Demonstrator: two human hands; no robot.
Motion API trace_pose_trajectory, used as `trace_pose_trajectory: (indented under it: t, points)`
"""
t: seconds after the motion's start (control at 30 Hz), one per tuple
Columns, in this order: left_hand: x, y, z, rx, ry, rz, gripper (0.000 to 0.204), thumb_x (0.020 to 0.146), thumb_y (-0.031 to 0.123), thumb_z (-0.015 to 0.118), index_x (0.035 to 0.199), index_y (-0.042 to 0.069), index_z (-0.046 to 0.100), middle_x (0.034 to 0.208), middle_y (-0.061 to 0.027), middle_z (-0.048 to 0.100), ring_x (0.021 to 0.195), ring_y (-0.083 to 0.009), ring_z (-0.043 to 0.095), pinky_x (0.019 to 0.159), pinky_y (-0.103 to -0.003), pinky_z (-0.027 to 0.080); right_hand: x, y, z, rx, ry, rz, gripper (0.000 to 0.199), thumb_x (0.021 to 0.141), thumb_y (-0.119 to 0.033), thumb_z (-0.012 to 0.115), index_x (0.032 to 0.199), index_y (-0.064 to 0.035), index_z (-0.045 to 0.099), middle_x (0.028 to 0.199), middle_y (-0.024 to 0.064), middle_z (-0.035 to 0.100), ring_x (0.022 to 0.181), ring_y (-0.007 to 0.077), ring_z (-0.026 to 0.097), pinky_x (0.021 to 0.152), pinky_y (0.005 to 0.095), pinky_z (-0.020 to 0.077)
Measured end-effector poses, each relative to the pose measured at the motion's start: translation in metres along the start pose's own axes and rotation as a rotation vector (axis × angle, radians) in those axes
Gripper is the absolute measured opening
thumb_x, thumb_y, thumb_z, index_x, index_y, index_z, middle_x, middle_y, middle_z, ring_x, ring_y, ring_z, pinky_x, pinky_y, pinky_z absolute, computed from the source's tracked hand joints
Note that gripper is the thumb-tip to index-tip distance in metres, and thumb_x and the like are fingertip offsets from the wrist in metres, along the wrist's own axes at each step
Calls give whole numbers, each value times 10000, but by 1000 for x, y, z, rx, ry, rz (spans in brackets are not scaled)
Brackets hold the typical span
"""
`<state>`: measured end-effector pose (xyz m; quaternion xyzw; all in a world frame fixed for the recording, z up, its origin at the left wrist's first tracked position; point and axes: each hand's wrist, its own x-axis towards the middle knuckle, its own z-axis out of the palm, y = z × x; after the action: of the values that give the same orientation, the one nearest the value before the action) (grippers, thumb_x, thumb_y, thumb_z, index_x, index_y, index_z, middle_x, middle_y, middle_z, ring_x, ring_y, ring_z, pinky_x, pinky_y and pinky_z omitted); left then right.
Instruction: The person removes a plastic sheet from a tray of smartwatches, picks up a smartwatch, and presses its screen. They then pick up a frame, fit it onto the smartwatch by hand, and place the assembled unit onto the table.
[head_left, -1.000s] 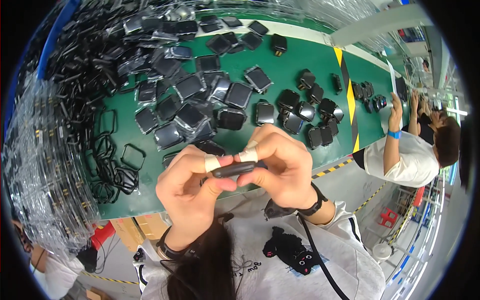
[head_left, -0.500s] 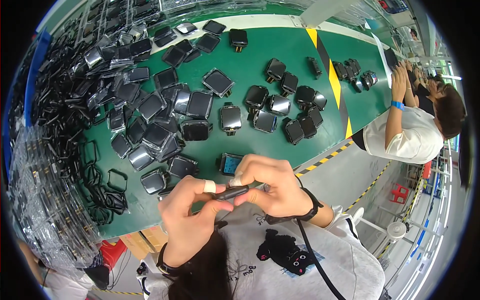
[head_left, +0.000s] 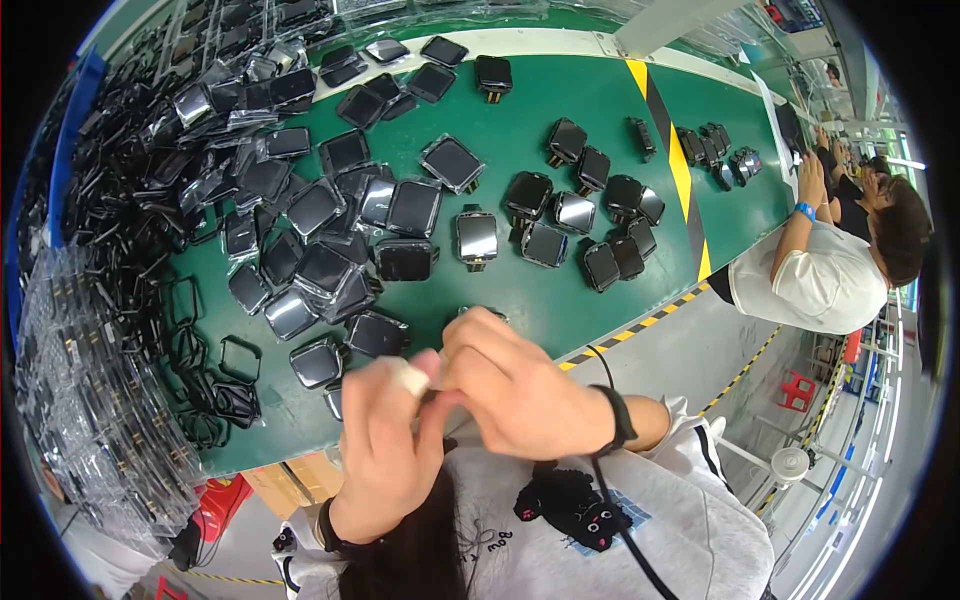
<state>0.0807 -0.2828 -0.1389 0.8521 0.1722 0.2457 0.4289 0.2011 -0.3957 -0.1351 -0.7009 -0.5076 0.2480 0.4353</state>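
My left hand [head_left: 388, 440] and my right hand [head_left: 525, 395] meet at the table's near edge, fingers pinched together. Between them they grip a slim black piece, now almost wholly covered by the fingers, which are blurred by motion. Pale tape wraps a left fingertip. Just beyond the hands, a square device is mostly hidden behind my right fingers. Square black watch-like modules [head_left: 316, 363] lie close to the left hand. Another module with a shiny screen [head_left: 477, 238] sits by itself farther off.
Many bagged modules [head_left: 325, 268] are heaped at left on the green table [head_left: 520, 310]. Black frames [head_left: 240, 360] and stacked clear trays [head_left: 110, 400] stand at far left. Several modules [head_left: 575, 212] lie at right, before a yellow-black stripe [head_left: 681, 180]. A co-worker [head_left: 815, 270] sits beyond.
Both hands have drawn closer together and slightly left, the right one turning over the black piece. That piece showed plainly before and is now mostly hidden. The view has shifted slightly.
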Motion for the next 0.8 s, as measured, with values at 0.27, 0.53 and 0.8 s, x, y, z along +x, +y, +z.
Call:
trace_pose_trajectory:
  t: [0.27, 0.53, 0.8]
  points:
    - [5, -32, 5, 1, -174, 3, 527, 757, -7, 729, 1226, 7, 490, 945, -132, 596, 772, -217, 632, 608, -303, 513, 47, 11, -22, -679, 246, 159, 427, 717, -62, 734, 1094, 15, 548, 999, 168, 554, 938, 362, 543, 780, 395, 471]
    - [19, -41, -44, -1515, -69, -541, 436, 947, 228, 562, 1277, -23, 426, 1103, -177, 596, 886, -249, 648, 747, -341, 551, 84, -35, -25, -55, -108, -104, 371, 712, -52, 732, 1057, -20, 601, 1090, 148, 538, 958, 326, 557, 794, 365, 476]
    - [-29, -63, -125, -980, 340, -406, 441, 972, 265, 497, 1288, -31, 415, 1300, -234, 468, 1169, -403, 527, 954, -433, 486, 155, -29, 75, -465, -535, -458, 247, 712, -67, 712, 915, 10, 596, 995, 117, 508, 949, 295, 518, 773, 344, 473]
